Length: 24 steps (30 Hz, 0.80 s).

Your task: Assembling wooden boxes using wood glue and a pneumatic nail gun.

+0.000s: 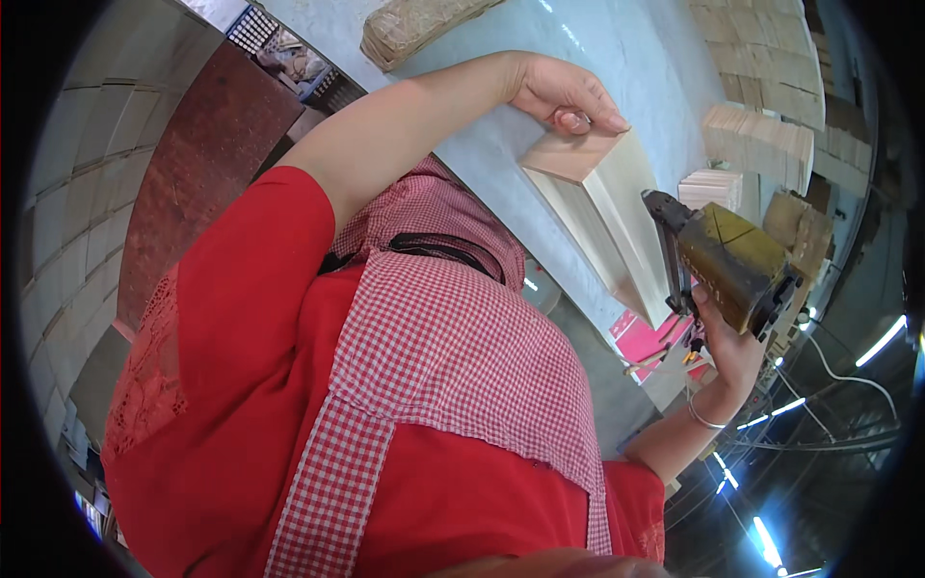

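A long, shallow box of pale wood stands on the light grey table. My left hand rests at its far corner, with thumb and fingertips closed on the board's upper edge. In my right hand is a worn yellow and black nail gun, gripped by its handle beside the box's right side. Its dark nose lies close to the box's far right edge; whether it touches the wood I cannot tell. Most of the right fingers are hidden behind the tool.
Stacks of thin wooden boards line the table's right side, with a smaller stack near the nail gun. A brown wrapped bundle lies at the far edge. Small tools lie on a pink sheet at the near corner.
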Each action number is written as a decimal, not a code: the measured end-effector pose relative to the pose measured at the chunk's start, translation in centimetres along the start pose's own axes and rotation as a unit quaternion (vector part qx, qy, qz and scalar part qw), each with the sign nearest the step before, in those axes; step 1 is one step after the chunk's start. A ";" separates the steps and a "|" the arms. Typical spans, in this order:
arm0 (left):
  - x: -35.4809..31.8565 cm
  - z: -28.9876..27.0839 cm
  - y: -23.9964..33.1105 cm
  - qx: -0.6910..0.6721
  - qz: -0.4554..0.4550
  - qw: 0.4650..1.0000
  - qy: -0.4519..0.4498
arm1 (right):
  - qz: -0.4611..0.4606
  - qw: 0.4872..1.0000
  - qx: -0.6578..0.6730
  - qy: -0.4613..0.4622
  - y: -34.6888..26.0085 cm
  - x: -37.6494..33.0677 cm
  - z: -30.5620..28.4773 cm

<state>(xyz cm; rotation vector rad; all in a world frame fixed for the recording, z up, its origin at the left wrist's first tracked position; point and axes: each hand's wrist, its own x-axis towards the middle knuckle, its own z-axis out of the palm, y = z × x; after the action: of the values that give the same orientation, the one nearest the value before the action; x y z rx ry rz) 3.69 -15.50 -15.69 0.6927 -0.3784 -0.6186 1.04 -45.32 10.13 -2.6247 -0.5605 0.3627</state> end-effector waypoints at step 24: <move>-4.1 4.3 -0.7 0.416 0.158 0.877 0.184 | -0.055 0.996 -0.048 -0.049 -2.5 5.6 1.7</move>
<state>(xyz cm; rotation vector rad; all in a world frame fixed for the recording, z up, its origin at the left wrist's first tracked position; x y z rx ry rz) -1.93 -15.38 -13.58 1.5114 -0.3849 0.0329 4.59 -40.18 8.90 -2.6636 -0.7708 0.4420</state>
